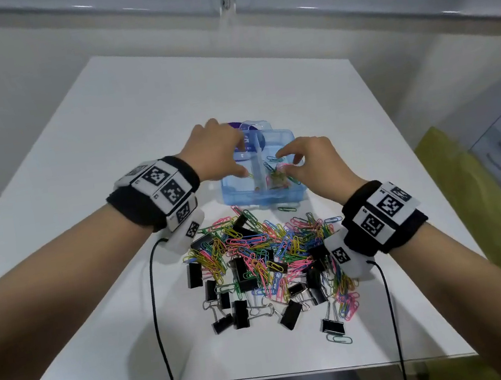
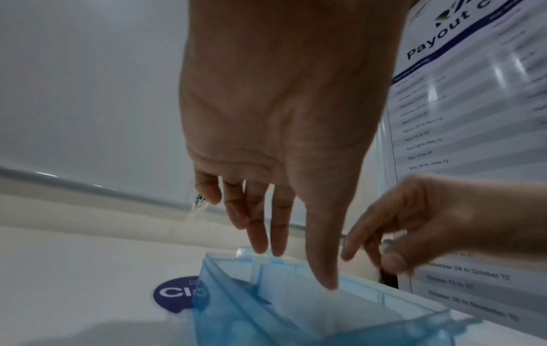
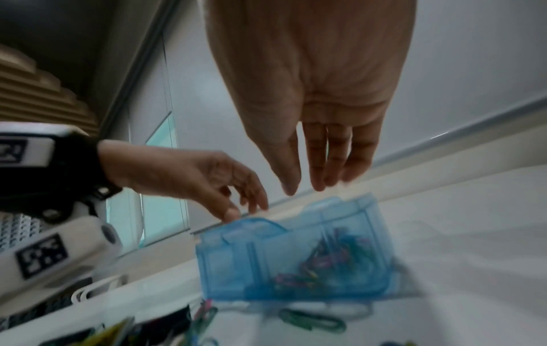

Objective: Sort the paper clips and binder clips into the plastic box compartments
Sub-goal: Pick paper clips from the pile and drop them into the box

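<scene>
A blue see-through plastic box [image 1: 233, 192] stands open in the middle of the white table, beyond a heap of coloured paper clips [image 1: 262, 253] mixed with black binder clips [image 1: 240, 313]. Its right compartment holds several paper clips [image 1: 277, 179] [image 3: 322, 264]. My left hand [image 1: 235, 159] [image 2: 296, 266] reaches over the left compartment with straight fingers and nothing in them, its fingertips at the box's [image 2: 225, 292] far rim. My right hand [image 1: 283, 160] [image 3: 304, 189] hovers over the right compartment, its fingers loosely extended and nothing plainly held. The box [image 3: 225, 269] looks blurred in the right wrist view.
One green paper clip [image 1: 287, 208] [image 3: 313, 324] lies alone just in front of the box. A purple round sticker [image 1: 234, 125] [image 2: 174, 292] shows behind the box. Black cables [image 1: 153, 302] trail from both wrists over the table's front edge [image 1: 238, 378]. A printed sheet [image 2: 473, 117] hangs at the right.
</scene>
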Action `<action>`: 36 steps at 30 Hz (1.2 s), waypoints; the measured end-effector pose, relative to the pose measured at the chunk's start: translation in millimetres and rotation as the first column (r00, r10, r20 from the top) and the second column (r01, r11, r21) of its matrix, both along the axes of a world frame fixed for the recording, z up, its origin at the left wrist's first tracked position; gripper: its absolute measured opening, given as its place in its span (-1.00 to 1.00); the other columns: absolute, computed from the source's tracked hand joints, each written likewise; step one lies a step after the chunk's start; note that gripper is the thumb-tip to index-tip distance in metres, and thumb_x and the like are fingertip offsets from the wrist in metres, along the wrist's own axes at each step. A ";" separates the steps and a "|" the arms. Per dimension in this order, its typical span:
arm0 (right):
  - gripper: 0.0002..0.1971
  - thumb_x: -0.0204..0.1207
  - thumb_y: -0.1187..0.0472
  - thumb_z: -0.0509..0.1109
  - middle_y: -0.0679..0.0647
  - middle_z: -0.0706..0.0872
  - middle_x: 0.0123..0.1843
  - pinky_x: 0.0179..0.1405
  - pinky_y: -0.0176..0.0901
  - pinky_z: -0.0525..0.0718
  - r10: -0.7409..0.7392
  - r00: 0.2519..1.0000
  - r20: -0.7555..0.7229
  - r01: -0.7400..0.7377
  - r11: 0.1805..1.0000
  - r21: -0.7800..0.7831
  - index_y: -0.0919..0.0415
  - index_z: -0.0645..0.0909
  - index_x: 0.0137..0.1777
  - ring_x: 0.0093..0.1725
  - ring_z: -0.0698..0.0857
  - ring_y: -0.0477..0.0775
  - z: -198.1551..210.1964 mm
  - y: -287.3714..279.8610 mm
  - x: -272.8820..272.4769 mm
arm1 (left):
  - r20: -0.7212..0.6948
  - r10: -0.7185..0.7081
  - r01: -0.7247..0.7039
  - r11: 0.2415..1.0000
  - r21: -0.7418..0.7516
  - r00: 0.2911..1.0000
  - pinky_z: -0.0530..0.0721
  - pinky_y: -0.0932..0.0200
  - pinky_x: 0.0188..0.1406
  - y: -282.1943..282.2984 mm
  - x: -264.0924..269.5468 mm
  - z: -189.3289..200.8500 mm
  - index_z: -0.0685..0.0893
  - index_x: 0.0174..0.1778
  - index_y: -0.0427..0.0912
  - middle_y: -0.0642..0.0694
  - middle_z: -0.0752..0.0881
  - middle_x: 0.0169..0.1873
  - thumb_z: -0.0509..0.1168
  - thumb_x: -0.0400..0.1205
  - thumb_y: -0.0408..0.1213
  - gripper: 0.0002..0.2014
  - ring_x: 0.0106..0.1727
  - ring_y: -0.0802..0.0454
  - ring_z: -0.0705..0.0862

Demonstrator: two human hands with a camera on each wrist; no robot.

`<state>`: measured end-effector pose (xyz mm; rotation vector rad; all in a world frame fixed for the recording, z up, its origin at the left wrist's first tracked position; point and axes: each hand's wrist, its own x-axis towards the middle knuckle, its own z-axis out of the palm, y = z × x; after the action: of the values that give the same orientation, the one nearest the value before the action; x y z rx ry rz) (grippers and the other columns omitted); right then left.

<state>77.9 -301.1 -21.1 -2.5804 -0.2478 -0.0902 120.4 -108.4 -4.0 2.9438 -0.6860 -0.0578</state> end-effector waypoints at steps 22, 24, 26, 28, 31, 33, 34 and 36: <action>-0.70 0.39 0.13 0.55 0.21 0.55 0.25 0.15 -0.09 0.49 0.019 0.992 -0.128 -0.030 0.996 -0.082 0.30 0.74 0.05 0.22 0.57 0.18 -3.5 -25.8 -13.1 | -0.270 0.068 0.005 0.965 0.261 0.960 0.32 -0.23 0.42 -50.1 15.3 -17.8 0.51 -0.10 -0.16 -0.11 0.72 0.11 0.50 0.46 -0.16 -0.70 0.24 -0.14 0.60; -0.71 0.40 0.13 0.54 0.21 0.54 0.27 0.15 -0.08 0.50 0.014 0.992 -0.128 -0.024 0.996 -0.080 0.31 0.74 0.04 0.22 0.58 0.19 -3.9 -25.1 -13.5 | -0.269 0.078 -0.005 0.965 0.261 0.960 0.34 -0.23 0.41 -51.2 14.8 -16.6 0.48 -0.21 -0.16 -0.11 0.73 0.11 0.49 0.47 -0.20 -0.72 0.25 -0.15 0.60; -0.72 0.41 0.14 0.53 0.21 0.53 0.28 0.13 -0.09 0.49 0.012 0.991 -0.132 -0.022 0.997 -0.079 0.32 0.75 0.03 0.22 0.57 0.19 -3.9 -24.2 -14.0 | -0.275 0.088 -0.008 0.960 0.280 0.957 0.39 -0.22 0.40 -52.3 14.4 -15.4 0.42 -0.35 -0.12 -0.10 0.72 0.09 0.49 0.47 -0.20 -0.67 0.25 -0.15 0.60; -0.74 0.42 0.15 0.52 0.21 0.52 0.28 0.11 -0.12 0.46 0.010 0.990 -0.139 -0.021 0.997 -0.074 0.32 0.75 0.02 0.23 0.56 0.19 -4.1 -23.5 -14.5 | -0.284 0.086 0.005 0.952 0.306 0.955 0.45 -0.21 0.37 -53.3 14.0 -14.1 0.40 -0.38 -0.12 -0.12 0.70 0.03 0.50 0.47 -0.21 -0.65 0.23 -0.15 0.61; -0.75 0.44 0.15 0.51 0.20 0.51 0.29 0.07 -0.17 0.43 0.008 0.989 -0.145 -0.019 0.997 -0.072 0.31 0.75 0.01 0.23 0.56 0.19 -4.5 -22.7 -15.0 | -0.322 0.074 0.015 0.964 0.265 0.944 0.61 -0.10 0.22 -56.4 12.2 -13.0 0.63 -0.08 -0.30 -0.20 0.72 0.02 0.50 0.46 -0.30 -0.77 0.18 -0.18 0.67; -0.76 0.44 0.15 0.50 0.20 0.51 0.29 0.05 -0.18 0.42 0.007 0.989 -0.148 -0.018 0.997 -0.074 0.31 0.76 0.00 0.22 0.57 0.19 -4.5 -22.6 -15.2 | -0.344 0.071 0.012 0.972 0.234 0.936 0.64 0.03 0.05 -57.9 12.0 -13.2 0.65 0.05 -0.40 -0.27 0.73 0.02 0.50 0.45 -0.36 -0.69 0.13 -0.20 0.69; -0.77 0.44 0.15 0.50 0.20 0.51 0.29 0.04 -0.17 0.42 0.006 0.989 -0.148 -0.018 0.997 -0.075 0.32 0.76 -0.01 0.22 0.57 0.19 -4.5 -22.6 -15.3 | -0.346 0.071 0.007 0.976 0.218 0.936 0.63 0.06 -0.01 -58.3 11.3 -13.0 0.65 0.05 -0.41 -0.29 0.73 0.04 0.50 0.45 -0.38 -0.69 0.09 -0.20 0.69; -0.77 0.44 0.16 0.50 0.21 0.51 0.29 0.04 -0.16 0.43 0.004 0.989 -0.151 -0.015 0.997 -0.073 0.33 0.76 -0.04 0.21 0.57 0.20 -4.4 -22.8 -15.2 | -0.352 0.070 0.005 0.978 0.208 0.933 0.59 0.08 -0.10 -56.8 10.8 -10.8 0.63 -0.17 -0.35 -0.26 0.73 -0.02 0.49 0.45 -0.38 -0.82 -0.05 -0.13 0.63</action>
<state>62.7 -323.8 -25.6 -2.6434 -0.2108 0.1189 131.2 -165.2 -14.9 3.0081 -0.6052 -0.6853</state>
